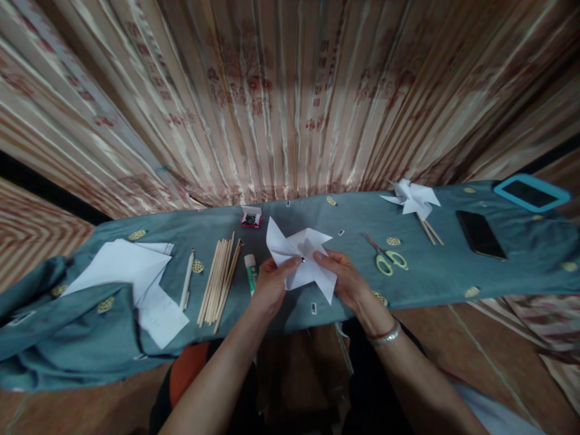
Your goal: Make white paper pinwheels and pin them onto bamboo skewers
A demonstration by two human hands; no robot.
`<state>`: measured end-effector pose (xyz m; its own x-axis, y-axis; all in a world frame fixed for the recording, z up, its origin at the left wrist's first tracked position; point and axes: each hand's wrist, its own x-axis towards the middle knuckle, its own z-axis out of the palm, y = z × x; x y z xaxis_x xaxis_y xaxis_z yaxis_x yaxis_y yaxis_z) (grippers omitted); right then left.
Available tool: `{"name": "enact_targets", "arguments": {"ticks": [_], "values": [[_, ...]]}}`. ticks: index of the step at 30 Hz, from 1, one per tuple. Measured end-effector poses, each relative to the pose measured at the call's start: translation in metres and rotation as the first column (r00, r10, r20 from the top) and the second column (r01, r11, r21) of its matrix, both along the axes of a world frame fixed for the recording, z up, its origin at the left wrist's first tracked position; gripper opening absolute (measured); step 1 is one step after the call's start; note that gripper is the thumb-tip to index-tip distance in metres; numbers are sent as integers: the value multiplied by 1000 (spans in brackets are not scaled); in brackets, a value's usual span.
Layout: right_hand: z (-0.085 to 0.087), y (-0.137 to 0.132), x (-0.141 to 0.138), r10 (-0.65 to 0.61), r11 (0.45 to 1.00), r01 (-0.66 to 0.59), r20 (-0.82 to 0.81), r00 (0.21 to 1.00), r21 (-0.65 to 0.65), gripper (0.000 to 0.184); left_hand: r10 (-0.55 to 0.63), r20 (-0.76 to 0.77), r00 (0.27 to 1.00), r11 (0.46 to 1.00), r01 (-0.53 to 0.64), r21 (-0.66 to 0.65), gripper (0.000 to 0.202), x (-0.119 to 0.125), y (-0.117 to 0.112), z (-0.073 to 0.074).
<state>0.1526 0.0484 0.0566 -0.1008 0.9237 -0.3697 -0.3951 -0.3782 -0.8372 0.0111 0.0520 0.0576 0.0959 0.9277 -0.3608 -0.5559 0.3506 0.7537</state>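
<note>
From here, the left hand and right hand pinch the white pinwheel near its centre above the cloth, blades folded in but no stick showing, while stick-mounted pinwheels lie past the scissors

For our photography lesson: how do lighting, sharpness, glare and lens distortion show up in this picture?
Head view: dim light, the paper pinwheel standing out pale; head view: print on the patterned curtain soft, hard to read; head view: its folds fan outward, suggesting wide-angle distortion; head view: only mild glare, as on the silver bracelet.
</note>
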Motion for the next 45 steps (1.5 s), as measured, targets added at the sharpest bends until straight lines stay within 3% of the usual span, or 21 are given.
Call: {"name": "enact_targets", "arguments": {"ticks": [17, 29, 45], "values": [[-15, 8, 8, -30, 996, 19, 124, 992, 90, 33, 47, -245, 968, 996, -27, 85, 27, 5, 3, -16], [-23, 6, 17, 37, 991, -61, 191, 981, 118, 34, -14, -320, 947, 994, 47, 96, 22, 4, 0, -16], [-25, 6, 15, 18, 985, -46, 165, 986, 166, 36, 17, -361, 932, 994, 22, 104, 25, 4, 3, -22]]}}
